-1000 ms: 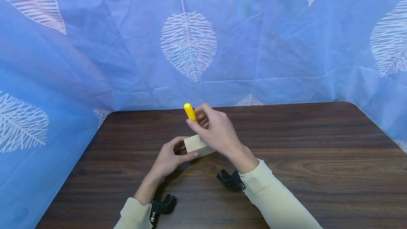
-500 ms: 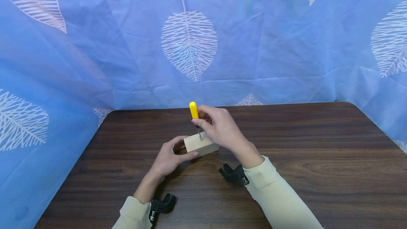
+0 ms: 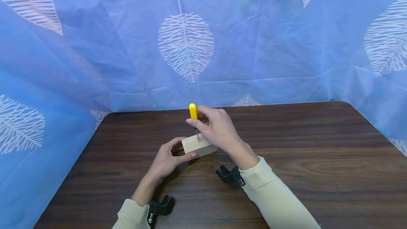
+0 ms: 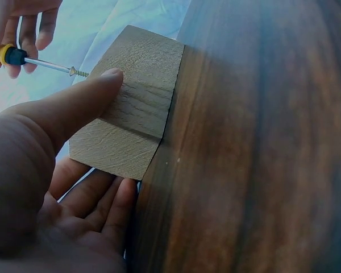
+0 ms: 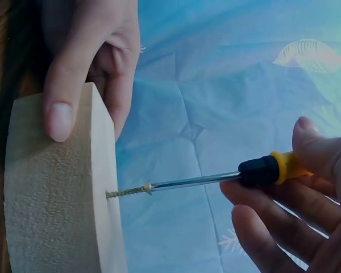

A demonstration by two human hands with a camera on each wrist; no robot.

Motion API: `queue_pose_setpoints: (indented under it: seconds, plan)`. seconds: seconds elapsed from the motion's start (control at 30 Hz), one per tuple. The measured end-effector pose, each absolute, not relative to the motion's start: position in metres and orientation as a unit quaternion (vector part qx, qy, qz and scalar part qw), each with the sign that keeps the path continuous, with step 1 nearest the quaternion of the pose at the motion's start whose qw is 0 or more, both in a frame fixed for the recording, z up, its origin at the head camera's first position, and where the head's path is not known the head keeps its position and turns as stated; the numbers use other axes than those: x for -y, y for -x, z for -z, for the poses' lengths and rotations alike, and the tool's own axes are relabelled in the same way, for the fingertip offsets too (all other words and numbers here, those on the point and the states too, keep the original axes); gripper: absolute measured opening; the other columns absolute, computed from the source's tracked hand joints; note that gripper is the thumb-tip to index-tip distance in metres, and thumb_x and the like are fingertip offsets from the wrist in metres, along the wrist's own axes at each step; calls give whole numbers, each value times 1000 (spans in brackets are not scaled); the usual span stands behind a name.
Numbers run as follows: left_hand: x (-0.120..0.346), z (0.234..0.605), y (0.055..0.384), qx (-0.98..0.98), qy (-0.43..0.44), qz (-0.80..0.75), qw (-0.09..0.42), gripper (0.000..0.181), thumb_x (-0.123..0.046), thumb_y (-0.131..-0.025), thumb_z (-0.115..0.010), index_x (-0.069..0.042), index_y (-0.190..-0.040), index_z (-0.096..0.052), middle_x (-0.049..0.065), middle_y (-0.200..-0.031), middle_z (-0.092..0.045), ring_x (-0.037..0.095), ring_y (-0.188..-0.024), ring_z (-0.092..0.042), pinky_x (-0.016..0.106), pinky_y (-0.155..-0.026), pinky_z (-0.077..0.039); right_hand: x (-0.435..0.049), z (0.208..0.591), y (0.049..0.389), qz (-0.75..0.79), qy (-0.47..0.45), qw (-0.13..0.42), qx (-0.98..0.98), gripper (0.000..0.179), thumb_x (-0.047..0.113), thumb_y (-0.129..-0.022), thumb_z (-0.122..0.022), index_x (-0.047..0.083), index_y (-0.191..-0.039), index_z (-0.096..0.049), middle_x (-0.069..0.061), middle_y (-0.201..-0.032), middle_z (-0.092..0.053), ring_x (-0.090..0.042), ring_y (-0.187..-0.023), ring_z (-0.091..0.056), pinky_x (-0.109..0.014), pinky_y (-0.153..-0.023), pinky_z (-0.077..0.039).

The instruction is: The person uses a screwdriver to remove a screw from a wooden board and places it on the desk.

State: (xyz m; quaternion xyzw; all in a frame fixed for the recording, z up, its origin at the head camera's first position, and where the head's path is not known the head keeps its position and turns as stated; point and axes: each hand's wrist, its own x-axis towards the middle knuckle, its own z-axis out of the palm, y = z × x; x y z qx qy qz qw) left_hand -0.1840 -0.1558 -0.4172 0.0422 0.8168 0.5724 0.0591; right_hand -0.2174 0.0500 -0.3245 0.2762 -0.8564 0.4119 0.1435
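A pale wooden block (image 3: 198, 151) lies on the table, gripped at its left end by my left hand (image 3: 167, 158), thumb on the near side and fingers behind. Out of its top face stands a screw (image 5: 128, 192), its tip sunk in a hole and most of its thread exposed. My right hand (image 3: 220, 128) holds a screwdriver (image 3: 193, 111) by its yellow handle, between thumb and fingers. The metal shaft (image 5: 193, 182) meets the screw head in line, nearly upright over the block. In the head view the right hand hides part of the block's far end.
The dark wood-grain table (image 3: 302, 165) spreads around both hands. Behind and to the left hangs a blue cloth (image 3: 127, 45) with white leaf prints. Black wrist-worn devices (image 3: 162, 206) jut from both cream sleeves (image 3: 279, 193).
The screwdriver has swung from a leftward tilt to nearly upright, and its shaft has come into sight. My right thumb has shifted slightly left on the handle. The left hand and block stay put.
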Motion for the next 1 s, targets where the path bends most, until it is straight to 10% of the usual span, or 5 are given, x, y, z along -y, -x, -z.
queue_pose_setpoints:
  seconds: [1.0]
  plan:
    - [155, 418, 184, -824, -40, -563, 51, 48, -28, -92, -89, -25, -137, -71, 3, -131, -74, 23, -120, -69, 40, -96, -55, -50, 316, 213, -417, -250, 105, 868, 25, 38, -110, -63, 17, -123, -63, -2, -111, -81, -11, -87, -76, -38, -79, -60]
